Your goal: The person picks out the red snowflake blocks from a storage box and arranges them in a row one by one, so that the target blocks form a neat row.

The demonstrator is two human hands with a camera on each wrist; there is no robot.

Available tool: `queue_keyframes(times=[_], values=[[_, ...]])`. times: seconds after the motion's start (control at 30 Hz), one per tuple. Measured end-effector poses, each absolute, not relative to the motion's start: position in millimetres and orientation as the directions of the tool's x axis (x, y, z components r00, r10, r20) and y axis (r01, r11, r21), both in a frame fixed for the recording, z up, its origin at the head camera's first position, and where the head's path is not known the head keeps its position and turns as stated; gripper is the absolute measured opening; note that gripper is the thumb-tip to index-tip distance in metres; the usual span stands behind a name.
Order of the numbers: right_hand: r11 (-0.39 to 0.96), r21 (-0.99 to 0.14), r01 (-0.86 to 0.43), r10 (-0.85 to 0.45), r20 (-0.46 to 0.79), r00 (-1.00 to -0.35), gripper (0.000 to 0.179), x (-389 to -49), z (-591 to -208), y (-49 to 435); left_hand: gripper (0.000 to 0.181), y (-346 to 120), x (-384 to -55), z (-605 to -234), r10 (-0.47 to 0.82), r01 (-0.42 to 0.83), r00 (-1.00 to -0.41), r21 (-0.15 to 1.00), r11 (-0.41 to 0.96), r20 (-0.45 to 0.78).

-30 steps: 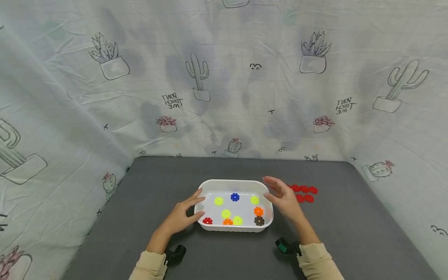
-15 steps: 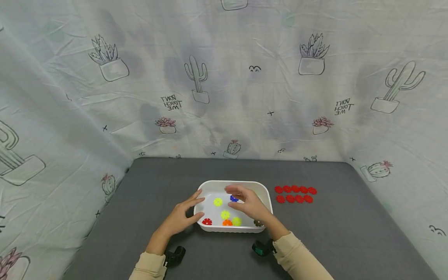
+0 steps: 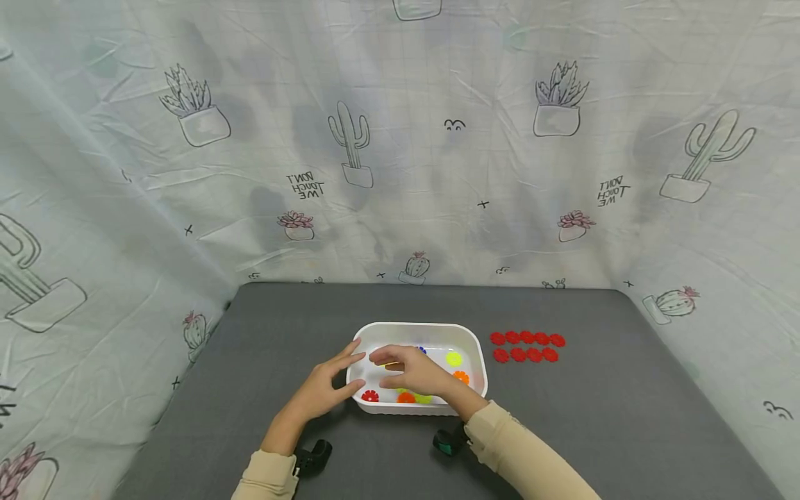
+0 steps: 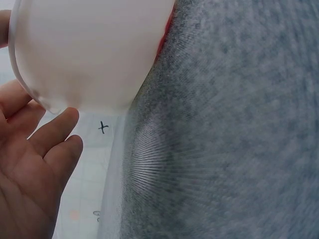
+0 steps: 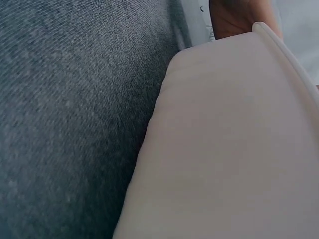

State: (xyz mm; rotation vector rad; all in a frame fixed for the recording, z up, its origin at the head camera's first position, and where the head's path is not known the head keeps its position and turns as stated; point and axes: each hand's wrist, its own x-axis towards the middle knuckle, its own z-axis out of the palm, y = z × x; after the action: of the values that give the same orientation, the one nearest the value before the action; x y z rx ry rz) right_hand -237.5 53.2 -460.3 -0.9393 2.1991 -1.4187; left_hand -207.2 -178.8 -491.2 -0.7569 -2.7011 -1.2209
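Observation:
In the head view a white plastic tray (image 3: 412, 408) lies on the table with notched plastic discs in it. My left hand (image 3: 321, 389) rests on the tray's left rim, fingers fairly straight; in the left wrist view, fingertips (image 4: 72, 117) touch its outer wall. Above the inside of the tray hovers my right hand (image 3: 415, 371), thumb and fingers apart, with nothing seen held. Around it show a red disc (image 3: 370, 396), an orange disc (image 3: 406, 397), another orange disc (image 3: 461, 377) and a yellow disc (image 3: 453, 358). The hand partly or wholly hides other discs.
Right of the tray, several red discs (image 3: 527, 337) lie in two rows on the grey table (image 3: 594, 417). A cloth curtain (image 3: 425, 160) printed with cacti hangs behind and at both sides. A black wrist device (image 3: 314, 456) sits below the left hand.
My right hand has moved left, from the tray's right rim to above its left middle, bringing all the red discs outside into view. My left hand stays at the left rim.

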Motion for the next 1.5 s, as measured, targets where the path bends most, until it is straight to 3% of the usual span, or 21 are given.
queue_keyframes(times=[0.37, 0.57, 0.8, 1.13, 1.5], values=[[0.396, -0.854, -0.336, -0.749, -0.089, -0.656, 0.039, -241.7, -468.8, 40.2, 0.052, -178.2, -209.5, -492.3, 0.423, 0.500, -0.856, 0.679, 0.538, 0.296], [0.484, -0.802, -0.351, -0.734, -0.154, -0.661, 0.036, -245.5, -476.9, 37.1, 0.052, -177.0, -209.6, -490.3, 0.422, 0.495, -0.859, 0.686, 0.534, 0.291], [0.484, -0.776, -0.404, -0.744, -0.122, -0.657, 0.038, -248.2, -485.6, 32.5, 0.053, -178.6, -210.2, -488.7, 0.417, 0.494, -0.861, 0.679, 0.543, 0.292], [0.463, -0.638, -0.615, -0.811, -0.024, -0.585, 0.032, -249.3, -489.4, 27.8, 0.053, -181.5, -208.7, -492.1, 0.414, 0.500, -0.859, 0.670, 0.550, 0.301], [0.504, -0.558, -0.659, -0.810, -0.041, -0.585, 0.021, -249.0, -491.5, 22.2, 0.053, -180.0, -208.3, -494.1, 0.416, 0.493, -0.861, 0.679, 0.545, 0.291]])
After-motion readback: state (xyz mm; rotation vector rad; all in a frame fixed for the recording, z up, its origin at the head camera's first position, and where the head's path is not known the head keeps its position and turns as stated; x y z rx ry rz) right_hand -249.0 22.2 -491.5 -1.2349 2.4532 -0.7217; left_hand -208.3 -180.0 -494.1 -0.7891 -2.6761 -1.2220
